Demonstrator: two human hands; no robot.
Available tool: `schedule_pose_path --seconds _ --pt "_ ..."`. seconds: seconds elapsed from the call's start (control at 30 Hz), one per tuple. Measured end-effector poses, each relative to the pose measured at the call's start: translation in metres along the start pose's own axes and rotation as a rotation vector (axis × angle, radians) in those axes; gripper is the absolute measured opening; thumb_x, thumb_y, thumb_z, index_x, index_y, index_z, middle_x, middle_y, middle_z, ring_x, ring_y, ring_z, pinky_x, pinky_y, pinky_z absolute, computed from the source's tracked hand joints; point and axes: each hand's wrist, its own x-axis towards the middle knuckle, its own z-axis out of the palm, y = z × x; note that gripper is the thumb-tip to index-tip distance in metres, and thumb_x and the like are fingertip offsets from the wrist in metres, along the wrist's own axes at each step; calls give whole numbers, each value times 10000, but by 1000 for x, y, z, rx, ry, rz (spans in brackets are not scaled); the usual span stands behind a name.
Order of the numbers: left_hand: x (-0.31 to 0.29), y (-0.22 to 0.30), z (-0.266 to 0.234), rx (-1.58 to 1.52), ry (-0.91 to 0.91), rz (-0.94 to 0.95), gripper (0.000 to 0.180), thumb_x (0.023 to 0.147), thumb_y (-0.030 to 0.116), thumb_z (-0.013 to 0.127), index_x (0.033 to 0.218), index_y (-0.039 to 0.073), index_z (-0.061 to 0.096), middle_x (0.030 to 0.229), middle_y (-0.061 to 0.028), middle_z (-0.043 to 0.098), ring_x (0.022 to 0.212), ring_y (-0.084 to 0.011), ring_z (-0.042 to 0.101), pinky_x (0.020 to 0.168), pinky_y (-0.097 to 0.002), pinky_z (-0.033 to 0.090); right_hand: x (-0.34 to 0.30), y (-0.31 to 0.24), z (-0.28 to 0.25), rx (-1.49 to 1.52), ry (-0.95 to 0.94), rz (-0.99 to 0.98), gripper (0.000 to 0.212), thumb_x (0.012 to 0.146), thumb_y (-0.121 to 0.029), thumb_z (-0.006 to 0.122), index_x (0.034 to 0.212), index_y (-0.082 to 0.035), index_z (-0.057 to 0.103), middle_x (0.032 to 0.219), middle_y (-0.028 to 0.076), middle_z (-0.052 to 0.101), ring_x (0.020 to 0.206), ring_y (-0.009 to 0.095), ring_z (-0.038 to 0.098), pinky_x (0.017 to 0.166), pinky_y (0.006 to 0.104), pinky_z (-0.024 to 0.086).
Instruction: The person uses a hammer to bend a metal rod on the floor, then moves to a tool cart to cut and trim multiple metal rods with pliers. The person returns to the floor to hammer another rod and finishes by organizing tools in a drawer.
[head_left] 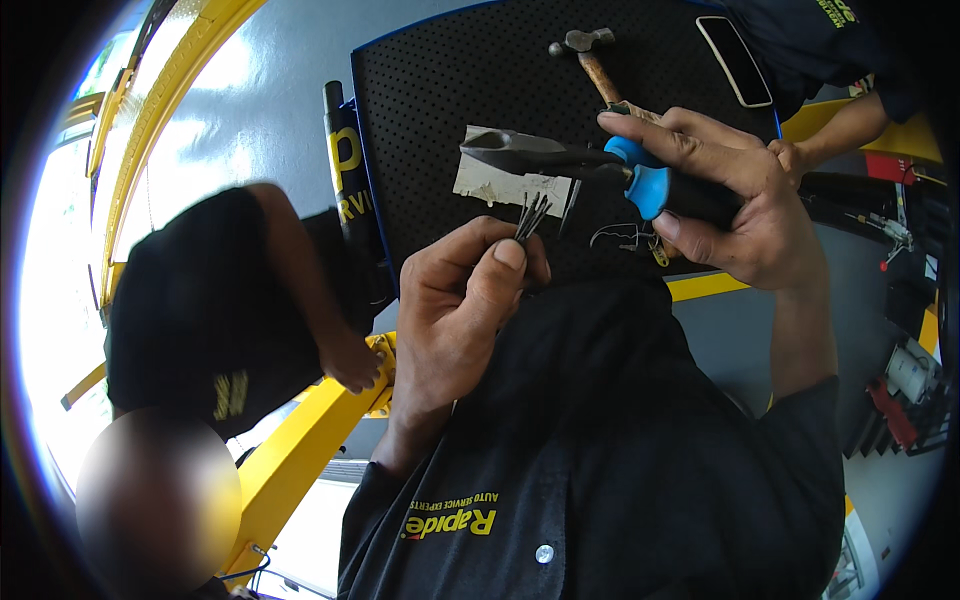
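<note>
Left hand point(455, 310) pinches a bundle of thin dark metal wires point(531, 216) just below the jaws of blue-handled steel pliers point(560, 160), gripped by right hand point(735, 195). Behind both, on the black perforated rubber mat point(420, 120), lie a torn white paper scrap point(505, 185), a wooden-handled steel hammer point(590, 55) and, farther right, a black flat phone point(735, 60).

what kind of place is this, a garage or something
Likely a vehicle repair workshop: a hammer lies on a black perforated mat, yellow steel beams run below, and the right hand holds blue-handled pliers.
</note>
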Motion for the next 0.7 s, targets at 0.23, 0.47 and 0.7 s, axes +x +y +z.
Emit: schedule_pose_path --seconds 0.23,0.47,0.7 --pt "3 -2 4 -77 5 11 348 1127 248 589 1080 -57 749 750 41 598 616 -14 415 565 -216 334 -5 -2 4 76 71 52 656 879 -62 706 1521 16 597 1056 41 611 834 93 606 772 265 520" --pt "6 8 11 -112 -5 21 393 1164 221 531 1327 -97 695 822 31 535 706 -31 419 629 -221 358 -11 8 13 221 169 112 644 942 -23 655 1566 49 513 1028 25 556 717 54 585 664 220 479" --pt "9 9 11 -33 17 -3 366 1156 233 559 1317 -59 711 817 24 566 713 -31 458 629 -219 366 -16 3 11 87 255 68 676 867 -83 756 1522 -13 605 1022 76 648 835 157 634 809 297 516"
